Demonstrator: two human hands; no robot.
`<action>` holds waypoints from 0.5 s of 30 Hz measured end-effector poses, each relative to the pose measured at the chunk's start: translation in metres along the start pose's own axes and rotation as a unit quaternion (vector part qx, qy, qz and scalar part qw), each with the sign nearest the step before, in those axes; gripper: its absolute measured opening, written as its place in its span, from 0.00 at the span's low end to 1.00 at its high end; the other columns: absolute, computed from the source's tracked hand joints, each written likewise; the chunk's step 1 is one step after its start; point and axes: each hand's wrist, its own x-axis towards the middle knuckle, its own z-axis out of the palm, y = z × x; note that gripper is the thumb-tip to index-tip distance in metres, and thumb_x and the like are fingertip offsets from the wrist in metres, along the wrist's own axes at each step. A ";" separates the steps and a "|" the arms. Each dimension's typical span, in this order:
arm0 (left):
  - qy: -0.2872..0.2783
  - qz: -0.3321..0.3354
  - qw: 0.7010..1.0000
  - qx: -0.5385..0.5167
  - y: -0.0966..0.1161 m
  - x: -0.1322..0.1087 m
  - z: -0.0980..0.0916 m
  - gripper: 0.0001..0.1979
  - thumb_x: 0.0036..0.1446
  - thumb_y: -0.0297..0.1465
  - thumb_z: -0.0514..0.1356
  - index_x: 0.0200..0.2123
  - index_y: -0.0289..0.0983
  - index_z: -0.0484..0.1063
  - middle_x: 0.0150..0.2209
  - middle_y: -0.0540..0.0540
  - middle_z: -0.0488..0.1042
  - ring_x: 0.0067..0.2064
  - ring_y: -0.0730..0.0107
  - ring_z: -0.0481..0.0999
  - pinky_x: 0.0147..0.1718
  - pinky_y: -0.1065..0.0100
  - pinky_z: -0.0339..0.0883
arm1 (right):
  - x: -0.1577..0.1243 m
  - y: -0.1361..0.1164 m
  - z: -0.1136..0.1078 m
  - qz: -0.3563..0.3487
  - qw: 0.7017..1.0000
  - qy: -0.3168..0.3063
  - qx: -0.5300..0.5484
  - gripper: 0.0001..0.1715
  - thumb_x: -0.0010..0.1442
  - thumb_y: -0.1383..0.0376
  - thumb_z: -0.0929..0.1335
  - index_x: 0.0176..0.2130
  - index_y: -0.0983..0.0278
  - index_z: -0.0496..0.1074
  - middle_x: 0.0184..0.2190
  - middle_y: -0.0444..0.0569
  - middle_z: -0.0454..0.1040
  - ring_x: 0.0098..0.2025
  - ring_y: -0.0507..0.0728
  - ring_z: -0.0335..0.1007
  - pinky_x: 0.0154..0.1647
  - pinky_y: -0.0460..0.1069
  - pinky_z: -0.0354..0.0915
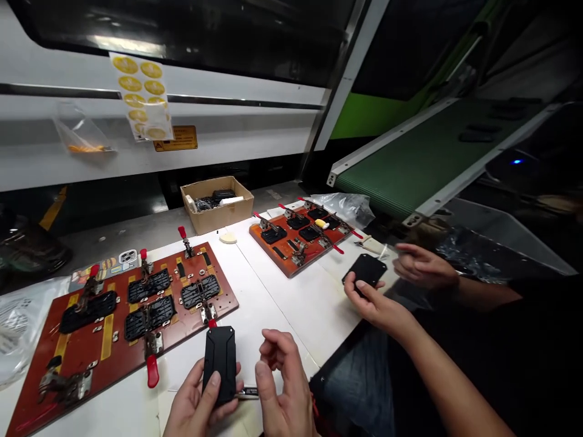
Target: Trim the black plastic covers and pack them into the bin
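Note:
A flat black rectangular part (219,358) with small holes at its top corners stands upright in my left hand (198,400), thumb across its face. Just right of it is my right hand (285,385), raised with fingers curled loosely apart and nothing seen between them. Behind my right wrist and the black part, a slim tool (248,392) lies partly hidden on the white work surface (259,303). On the left, a reddish-brown fixture board (177,331) carries several black ribbed parts (149,317) under metal clamps with red handles.
Another person's hands (371,300) hold a similar black part (364,271) at the right. Beyond them stand a second clamp board (289,267) and a green conveyor (401,173). A cardboard box (223,216) holds black parts at the back. Clear plastic bags (27,328) lie far left.

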 end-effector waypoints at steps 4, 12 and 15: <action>-0.002 0.003 1.000 -0.023 -0.002 0.007 0.012 0.40 0.43 0.42 0.76 0.57 0.34 0.68 0.43 0.37 0.84 0.43 0.49 0.84 0.35 0.62 0.81 | 0.013 0.003 -0.011 0.072 0.987 -0.143 -0.002 0.24 0.72 0.55 0.60 0.64 0.57 0.57 0.44 0.49 0.71 0.35 0.53 0.73 0.36 0.47 0.70; -0.020 -0.015 0.999 -0.046 -0.008 0.020 0.036 0.47 0.43 0.36 0.76 0.64 0.36 0.60 0.44 0.37 0.83 0.45 0.47 0.84 0.39 0.59 0.81 | 0.026 -0.015 -0.029 0.016 0.998 -0.040 -0.049 0.28 0.71 0.56 0.61 0.67 0.58 0.58 0.49 0.54 0.73 0.37 0.54 0.75 0.33 0.46 0.73; -0.025 -0.023 0.999 -0.042 -0.009 0.021 0.042 0.43 0.42 0.39 0.76 0.61 0.38 0.66 0.46 0.37 0.83 0.48 0.44 0.83 0.43 0.55 0.80 | 0.054 -0.005 -0.072 -0.075 0.974 -0.021 -0.213 0.29 0.68 0.55 0.67 0.65 0.57 0.65 0.49 0.55 0.76 0.36 0.55 0.77 0.29 0.46 0.73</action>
